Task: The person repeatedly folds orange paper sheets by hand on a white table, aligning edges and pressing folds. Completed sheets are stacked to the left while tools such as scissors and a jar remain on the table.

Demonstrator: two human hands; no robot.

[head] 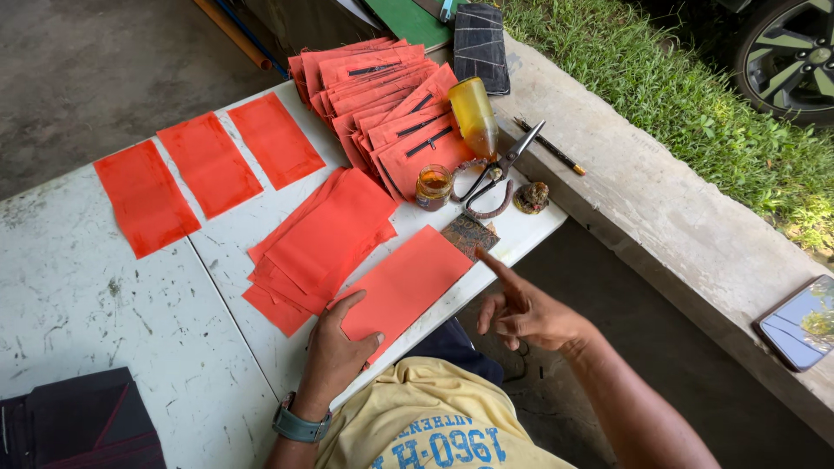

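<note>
1. Head view: the left hand (337, 352) lies flat on the near end of a single orange-red rectangular sheet (407, 282), thumb and fingers spread over it and pinning it to the white table (78, 295); nothing is clamped between the fingers.
2. This sheet is smooth, flat and uncreased. It lies aslant at the table's near edge, its far corner just beside a small dark patterned square (470, 233).
3. The right hand (521, 308) hovers off the table's edge, empty, index finger stretched toward the patterned square and the other fingers loosely curled. The two hands are apart.
4. Counted: three separate orange-red sheets (208, 163) lie side by side on the far left of the table. One loose pile of plain sheets (326, 239) sits just left of the held sheet, touching it. One fanned stack of orange-red pieces with dark zips (382, 95) stands at the far end; neither heap can be counted.
5. One amber glue bottle (474, 113) lies tilted over the zip stack, and one small glass jar (433, 186) of amber liquid stands near it. One pair of scissors (502, 169) lies open beside the jar.
6. A pencil (552, 149) and a small round ornament (531, 198) sit at the right, by the concrete ledge (660, 217), where a phone (799, 321) also rests.
7. Dark folded fabric (78, 426) lies at the table's near left corner.
</note>
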